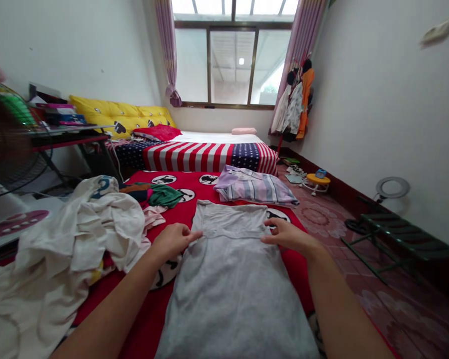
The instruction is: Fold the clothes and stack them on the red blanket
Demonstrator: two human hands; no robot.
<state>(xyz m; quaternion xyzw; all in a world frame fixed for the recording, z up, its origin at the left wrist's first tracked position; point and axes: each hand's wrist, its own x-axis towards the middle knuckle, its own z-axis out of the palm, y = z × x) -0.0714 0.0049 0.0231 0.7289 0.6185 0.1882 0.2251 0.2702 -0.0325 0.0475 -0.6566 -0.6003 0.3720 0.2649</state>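
A light grey garment (237, 279) lies lengthwise in front of me, its far end folded over with a crease across it. At the left end of that crease, my left hand (175, 240) is closed, with thumb and forefinger on the garment's edge. My right hand (287, 234) is at the opposite edge. Its thumb and forefinger are apart, the fingertips touching the cloth. Beneath the garment is a red cover (134, 304) with black-and-white round prints.
Left of me lie a heap of white clothes (108, 219) and a green cloth (165, 195). Beyond the garment sits a striped lilac pillow (252, 185). A fan (7, 134) stands far left, a dark green folding stool (407, 237) on the right floor.
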